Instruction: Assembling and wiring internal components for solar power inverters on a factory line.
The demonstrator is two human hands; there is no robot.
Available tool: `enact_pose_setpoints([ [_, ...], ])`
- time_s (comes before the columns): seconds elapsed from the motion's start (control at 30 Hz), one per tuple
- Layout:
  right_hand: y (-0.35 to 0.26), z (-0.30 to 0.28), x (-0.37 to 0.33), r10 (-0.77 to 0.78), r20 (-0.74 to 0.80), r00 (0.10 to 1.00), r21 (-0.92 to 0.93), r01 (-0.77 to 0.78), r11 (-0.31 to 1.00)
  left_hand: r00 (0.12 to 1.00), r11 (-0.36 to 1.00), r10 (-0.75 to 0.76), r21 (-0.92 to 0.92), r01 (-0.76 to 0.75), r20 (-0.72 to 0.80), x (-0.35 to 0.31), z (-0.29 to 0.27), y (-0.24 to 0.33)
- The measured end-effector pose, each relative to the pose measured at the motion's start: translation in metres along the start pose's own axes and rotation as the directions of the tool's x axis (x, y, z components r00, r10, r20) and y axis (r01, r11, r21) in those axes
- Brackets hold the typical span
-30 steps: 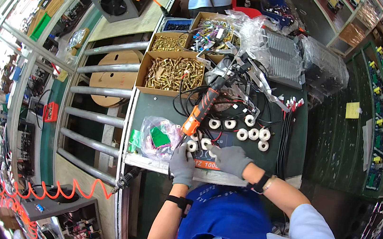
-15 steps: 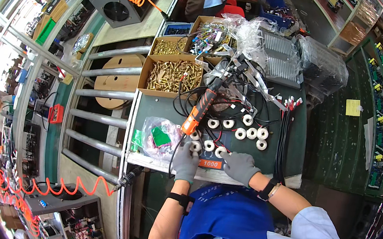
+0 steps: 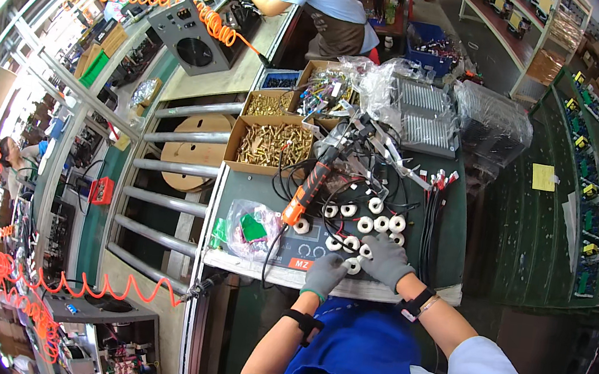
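Several white ring-shaped coils [image 3: 365, 225], some with wires at them, lie in a loose cluster on the dark bench top. My left hand [image 3: 326, 274], in a grey glove, is at the front edge with its fingers closed at a white ring [image 3: 353, 266]. Bent over the cluster from the right, my gloved right hand [image 3: 386, 262] has its fingertips on another white ring [image 3: 365, 251]; its palm side is hidden. An orange and black power tool [image 3: 306, 192] lies to the left, with a single ring [image 3: 301, 226] beside it.
Cardboard boxes of brass fittings [image 3: 273, 145] stand behind. A clear bag with a green piece [image 3: 253, 229] lies at left, a black wire bundle [image 3: 431, 225] at right. Metal rollers [image 3: 164, 202] adjoin the bench. A co-worker [image 3: 329, 7] leans over the far left line.
Both my hands have moved right along the bench front. Rings that lay nearer the tool now sit closer to the rest. The view has shifted, and the co-worker shows more fully.
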State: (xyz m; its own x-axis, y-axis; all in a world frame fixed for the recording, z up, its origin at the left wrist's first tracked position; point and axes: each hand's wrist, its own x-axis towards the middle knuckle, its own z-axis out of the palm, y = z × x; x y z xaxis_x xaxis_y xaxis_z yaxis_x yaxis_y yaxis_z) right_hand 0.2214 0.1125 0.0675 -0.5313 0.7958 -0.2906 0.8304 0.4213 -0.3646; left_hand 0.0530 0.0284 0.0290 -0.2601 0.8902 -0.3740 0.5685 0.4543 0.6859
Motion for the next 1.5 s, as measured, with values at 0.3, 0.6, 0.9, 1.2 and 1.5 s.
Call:
enact_pose_setpoints([
  [0.3,-0.019,-0.015,0.045,-0.04,-0.235,0.971,0.098,0.065,0.993,0.737,0.872,0.415,0.463,-0.156,-0.533,0.077,-0.087,0.005],
  [0.6,-0.092,-0.007,0.115,0.216,-0.142,0.966,-0.211,-0.243,0.947,0.984,0.988,0.152,0.018,-0.151,-0.091,0.109,-0.135,0.003],
  [0.9,-0.169,0.037,0.16,0.399,-0.216,0.891,-0.096,-0.426,0.899,0.984,0.919,0.18,-0.356,-0.171,-0.007,0.077,-0.228,-0.013],
  [1.2,-0.133,0.024,0.183,0.545,-0.176,0.82,-0.034,-0.558,0.829,0.945,0.95,0.131,0.309,-0.034,-0.298,0.121,-0.212,-0.044],
  [1.5,-0.105,-0.005,0.145,0.482,-0.021,0.876,0.553,-0.392,0.735,0.928,0.93,0.212,0.354,-0.095,-0.308,0.118,-0.195,-0.048],
])
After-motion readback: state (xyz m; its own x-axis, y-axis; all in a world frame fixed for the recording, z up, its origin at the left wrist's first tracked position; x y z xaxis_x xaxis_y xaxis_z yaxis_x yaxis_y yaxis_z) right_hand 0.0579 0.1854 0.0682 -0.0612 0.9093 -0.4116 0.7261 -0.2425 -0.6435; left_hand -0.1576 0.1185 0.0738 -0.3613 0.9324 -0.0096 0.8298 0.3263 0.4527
